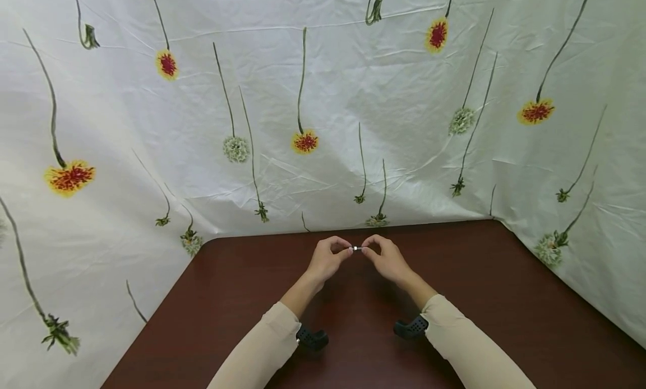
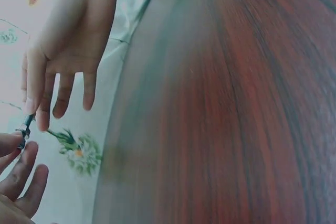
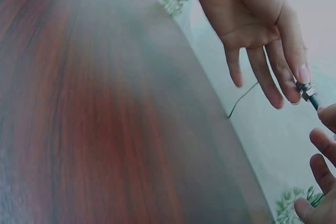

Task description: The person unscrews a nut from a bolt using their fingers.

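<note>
Both hands meet at a small metal bolt (image 1: 359, 248) with a nut (image 3: 308, 94) on it, held up near the table's far edge. My left hand (image 1: 324, 260) pinches the head end between thumb and fingertip. From the other side my right hand (image 1: 387, 259) pinches the dark threaded end with thumb and index finger. In the left wrist view the left hand (image 2: 21, 179) is cut off at the lower left, and the right hand (image 2: 71, 51) spreads its other fingers. The right wrist view shows the left palm and the bolt's thread (image 3: 315, 101).
A dark reddish-brown wooden table (image 1: 227, 305) lies under the hands. Behind it and along the sides hangs a white cloth (image 1: 202, 97) printed with flowers. Black wrist devices (image 1: 314, 338) hang on the inner side of both sleeves (image 1: 267, 344).
</note>
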`<state>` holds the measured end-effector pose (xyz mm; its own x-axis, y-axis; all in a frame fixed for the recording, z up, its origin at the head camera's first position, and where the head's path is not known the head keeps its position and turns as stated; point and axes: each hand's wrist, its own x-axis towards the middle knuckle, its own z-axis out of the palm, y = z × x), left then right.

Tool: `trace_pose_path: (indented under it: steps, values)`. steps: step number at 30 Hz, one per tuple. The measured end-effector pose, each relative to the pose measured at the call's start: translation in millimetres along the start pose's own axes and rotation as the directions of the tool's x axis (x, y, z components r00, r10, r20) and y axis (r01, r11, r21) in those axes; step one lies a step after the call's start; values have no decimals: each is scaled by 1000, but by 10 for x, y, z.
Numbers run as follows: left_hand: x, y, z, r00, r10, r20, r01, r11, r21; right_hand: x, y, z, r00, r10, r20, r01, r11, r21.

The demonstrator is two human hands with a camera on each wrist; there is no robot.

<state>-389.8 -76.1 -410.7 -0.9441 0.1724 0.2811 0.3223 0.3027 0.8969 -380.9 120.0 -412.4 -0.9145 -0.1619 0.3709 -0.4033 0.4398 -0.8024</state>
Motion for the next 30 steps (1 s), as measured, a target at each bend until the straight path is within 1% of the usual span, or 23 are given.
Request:
trace_pose_path:
  steps: [4,6,10,13,14,17,19,20,21,26,30]
  values:
    - [-13,66,-9,1000,19,-18,-19,998,-54,0,-66,-13,1000,2,-15,-1,997,73]
    - [-18,98,-16,999,36,-26,-38,996,-77,-1,-100,-16,1000,-8,-26,11,994,107]
    - [-25,160,-33,995,90,-46,-95,990,-103,-6,-176,-19,998,-24,-61,34,983,181]
    - [-27,202,-38,988,142,-67,-148,983,-107,-5,-230,-23,995,-24,-98,46,970,238]
    - [-46,251,-42,986,154,-70,-161,981,-105,-23,-290,-36,994,-18,-105,44,966,255]
    - [-134,433,-73,976,204,-76,-211,973,-99,-16,-326,-31,992,-4,-127,45,948,316]
    - [-192,556,-100,973,222,-67,-227,970,-91,-15,-350,-30,991,7,-131,39,937,348]
    - [-201,583,-109,971,231,-66,-236,968,-86,-15,-360,-29,991,9,-132,40,933,358]
    - [-187,570,-113,969,238,-66,-243,967,-80,4,-326,-18,991,9,-137,42,929,368]
    - [-55,378,-103,969,236,-68,-239,970,-42,3,-395,-40,991,23,-130,32,915,401]
    - [-54,341,-116,966,251,-59,-254,966,-52,1,-416,-65,993,26,-113,21,917,398]
